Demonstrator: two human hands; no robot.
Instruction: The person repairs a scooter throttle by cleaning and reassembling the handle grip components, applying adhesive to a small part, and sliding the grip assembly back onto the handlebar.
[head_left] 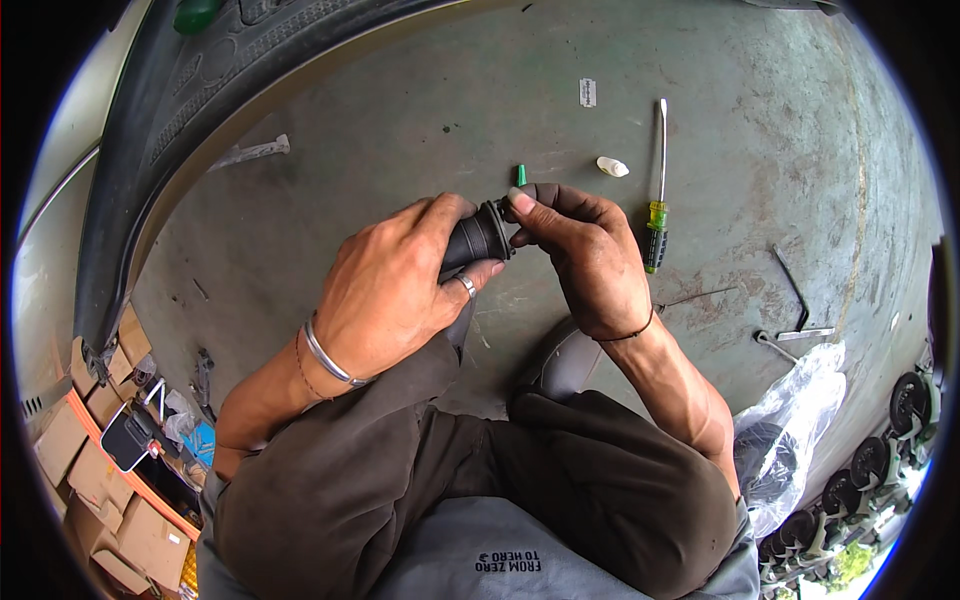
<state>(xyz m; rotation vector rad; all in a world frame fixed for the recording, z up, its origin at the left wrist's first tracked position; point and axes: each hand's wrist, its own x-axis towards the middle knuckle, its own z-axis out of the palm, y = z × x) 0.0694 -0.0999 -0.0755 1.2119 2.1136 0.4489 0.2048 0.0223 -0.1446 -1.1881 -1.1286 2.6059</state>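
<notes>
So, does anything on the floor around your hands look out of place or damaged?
Nothing looks damaged. Both hands hold a black rubber tube. Loose bits lie scattered on the stained concrete floor: a green cap, a screwdriver, and metal rods.

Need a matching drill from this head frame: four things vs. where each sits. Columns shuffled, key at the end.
Things:
1. black rubber tube
2. screwdriver
3. small green cap
4. clear plastic bag

Places:
A. on the floor just beyond the fingertips
B. gripped between left hand and right hand
C. by the person's right knee
D. lying on the concrete floor to the right of the right hand, shaft pointing away

Pairs: 1-B, 2-D, 3-A, 4-C
</notes>
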